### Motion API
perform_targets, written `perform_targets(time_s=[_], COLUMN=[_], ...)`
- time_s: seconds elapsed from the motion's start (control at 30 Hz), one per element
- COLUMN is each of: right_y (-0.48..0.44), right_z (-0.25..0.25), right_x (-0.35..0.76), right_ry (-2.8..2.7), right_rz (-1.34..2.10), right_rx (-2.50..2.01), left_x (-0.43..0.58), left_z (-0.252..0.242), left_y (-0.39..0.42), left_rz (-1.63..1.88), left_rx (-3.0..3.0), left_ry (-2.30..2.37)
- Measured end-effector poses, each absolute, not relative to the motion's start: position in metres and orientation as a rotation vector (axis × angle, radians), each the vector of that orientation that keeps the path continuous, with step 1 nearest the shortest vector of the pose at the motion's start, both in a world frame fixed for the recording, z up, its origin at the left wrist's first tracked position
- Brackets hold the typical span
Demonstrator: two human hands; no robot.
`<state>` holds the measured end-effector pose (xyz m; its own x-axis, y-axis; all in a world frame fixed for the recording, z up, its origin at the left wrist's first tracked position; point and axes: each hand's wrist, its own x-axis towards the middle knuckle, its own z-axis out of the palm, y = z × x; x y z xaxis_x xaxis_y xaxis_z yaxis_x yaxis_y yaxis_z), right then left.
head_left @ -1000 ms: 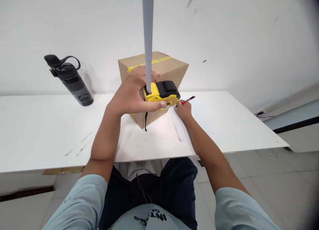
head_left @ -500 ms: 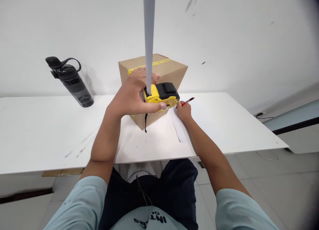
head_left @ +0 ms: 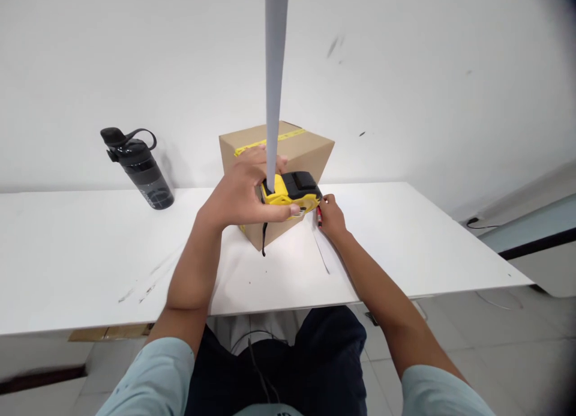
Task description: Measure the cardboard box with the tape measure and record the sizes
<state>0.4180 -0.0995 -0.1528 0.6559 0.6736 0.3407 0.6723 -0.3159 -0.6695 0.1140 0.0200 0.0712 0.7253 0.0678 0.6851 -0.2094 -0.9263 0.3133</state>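
My left hand (head_left: 245,194) is closed around a yellow and black tape measure (head_left: 294,192), with the thumb along its near side. Its blade (head_left: 274,74) sticks straight up past the top of the view, and a black wrist strap (head_left: 264,239) dangles below. Right behind this hand stands a cardboard box (head_left: 306,155) with yellow tape across its top. To the right of the box, my right hand (head_left: 333,217) rests on a white sheet of paper (head_left: 327,254), fingers curled on a red pen (head_left: 320,217). The pen's far end is hidden.
A dark water bottle (head_left: 141,170) with a carry loop stands at the back left of the white table (head_left: 90,254). The white wall (head_left: 180,62) rises right behind the table. A black cable (head_left: 481,224) lies beyond the table's right end.
The red pen has swung from pointing up and right to pointing down toward me in my right hand. The whole view has shifted, so everything sits slightly lower. My left hand keeps its grip.
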Motion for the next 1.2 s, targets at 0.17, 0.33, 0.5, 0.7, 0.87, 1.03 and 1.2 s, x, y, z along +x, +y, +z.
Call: perform_targets(time_s=[0.17, 0.33, 0.5, 0.7, 0.87, 1.03, 1.2], right_y=[-0.099, -0.111, -0.108, -0.091, -0.095, -0.114, -0.112], right_z=[-0.146, -0.114, -0.054, 0.026, 0.046, 0.046, 0.050], right_x=[0.416, 0.386, 0.332, 0.256, 0.235, 0.262, 0.303], right_ry=[-1.016, -1.094, -1.143, -1.072, -1.068, -1.104, -0.788], right_rz=[-0.007, -0.190, -0.259, -0.091, -0.439, -1.043, -1.257], right_rx=[-1.962, -1.645, -1.293, -1.028, -0.889, -0.908, -0.754], left_x=[0.114, 0.116, 0.125, 0.122, 0.104, 0.108, 0.118], left_z=[0.069, 0.069, 0.062, 0.057, 0.064, 0.063, 0.057], left_y=[0.021, 0.017, 0.014, 0.018, 0.019, 0.017, 0.045], left_rz=[1.064, 1.113, 1.302, 1.548, 1.771, 1.684, 1.454], left_rx=[2.542, 2.541, 2.640, 2.681, 2.670, 2.763, 2.740], left_ry=[-0.143, -0.120, -0.179, -0.273, -0.313, -0.203, 0.098])
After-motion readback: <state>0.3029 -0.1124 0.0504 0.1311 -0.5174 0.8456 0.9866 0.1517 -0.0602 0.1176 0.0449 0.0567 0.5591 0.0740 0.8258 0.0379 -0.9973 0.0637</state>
